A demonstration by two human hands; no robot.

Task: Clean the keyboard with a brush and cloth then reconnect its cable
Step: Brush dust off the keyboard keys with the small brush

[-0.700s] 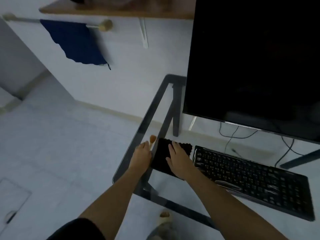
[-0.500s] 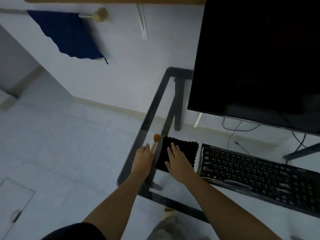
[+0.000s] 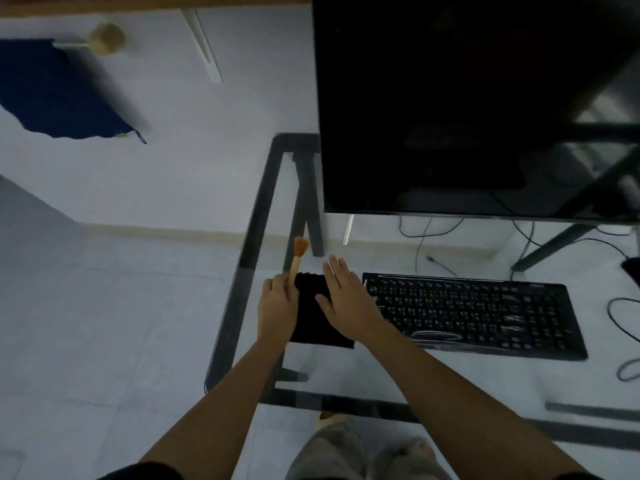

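A light brush [image 3: 297, 261] is being gripped by its handle in the left hand [image 3: 277, 306], the limp cloth [image 3: 311, 317] being covered by the flat, empty right hand [image 3: 346, 299].

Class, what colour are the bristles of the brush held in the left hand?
The brush has orange-brown bristles; the head view, the only one, shows them.

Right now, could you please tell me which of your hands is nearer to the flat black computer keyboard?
Right. The right hand is just left of the black keyboard; the left hand, gripping the wooden brush, is farther left.
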